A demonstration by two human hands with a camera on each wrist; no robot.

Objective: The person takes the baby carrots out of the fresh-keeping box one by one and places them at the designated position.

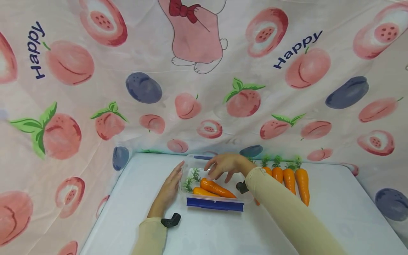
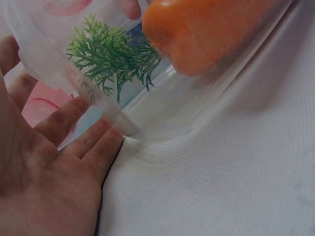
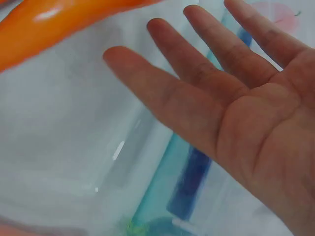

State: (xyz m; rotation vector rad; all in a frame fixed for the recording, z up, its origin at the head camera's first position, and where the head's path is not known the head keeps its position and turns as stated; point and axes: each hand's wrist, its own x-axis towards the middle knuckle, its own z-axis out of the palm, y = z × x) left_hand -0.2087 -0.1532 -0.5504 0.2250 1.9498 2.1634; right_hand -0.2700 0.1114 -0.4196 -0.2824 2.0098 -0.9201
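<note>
A clear plastic box (image 1: 248,199) with blue side clips stands on the table, and two carrots (image 1: 220,188) with green tops lie inside it. My left hand (image 1: 170,184) rests its straight fingers against the box's left wall; the left wrist view shows its fingers (image 2: 64,118) along the clear side near a leafy carrot top (image 2: 113,54). Above the box's inside hovers my right hand (image 1: 227,165), holding nothing. In the right wrist view its fingers (image 3: 162,93) are spread, apart from an orange carrot (image 3: 54,24).
Several carrots (image 1: 302,182) with green tops lie in a row on the white table (image 1: 338,209), right of the box. A blue clip (image 1: 215,204) hangs from the box's near side. Fruit-printed cloth (image 1: 204,106) stands behind the table.
</note>
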